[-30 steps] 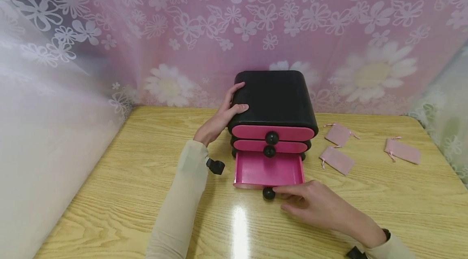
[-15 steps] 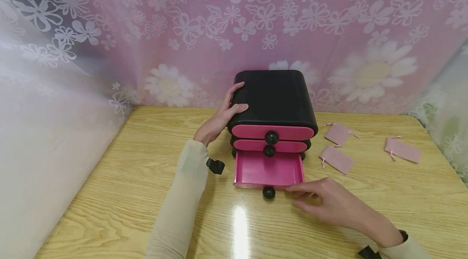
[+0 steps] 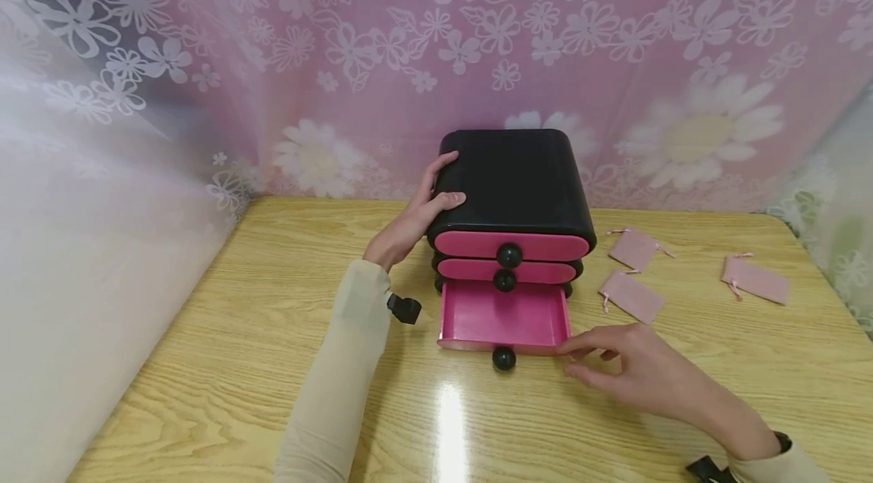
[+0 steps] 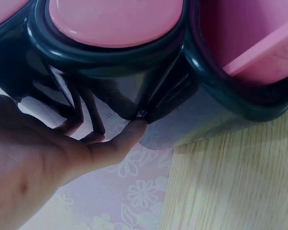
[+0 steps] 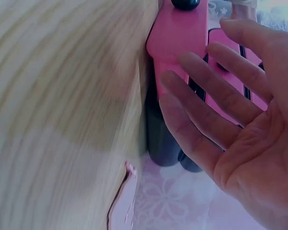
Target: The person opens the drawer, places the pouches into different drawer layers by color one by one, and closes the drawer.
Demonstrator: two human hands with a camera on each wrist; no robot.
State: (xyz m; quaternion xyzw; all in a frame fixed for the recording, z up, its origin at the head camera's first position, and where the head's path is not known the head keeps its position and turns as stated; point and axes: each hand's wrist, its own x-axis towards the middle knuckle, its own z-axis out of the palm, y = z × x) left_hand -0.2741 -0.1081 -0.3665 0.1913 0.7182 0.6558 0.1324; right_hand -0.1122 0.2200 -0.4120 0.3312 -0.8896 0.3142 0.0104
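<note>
A black mini chest of drawers (image 3: pixel 511 180) with pink drawer fronts stands toward the back of the table. Its bottom drawer (image 3: pixel 505 316) is pulled out and its pink floor shows bare; the two upper drawers are closed. My left hand (image 3: pixel 416 221) rests against the chest's left side, thumb and a finger on the top edge. In the left wrist view its fingertips press the glossy black side (image 4: pixel 110 96). My right hand (image 3: pixel 634 365) is at the pulled-out drawer's front right corner, fingers extended and loosely bent, just right of the round black knob (image 3: pixel 504 359).
Three small pink drawstring pouches lie to the right: one pouch (image 3: pixel 633 249) at the back, one pouch (image 3: pixel 632 296) in front of it, and another pouch (image 3: pixel 755 280) further right. A flowered pink curtain (image 3: pixel 382 89) hangs behind the wooden table (image 3: pixel 273 362).
My right hand has left the bottom drawer's knob and slid right along its front to the corner. The left hand and the drawer have stayed in place.
</note>
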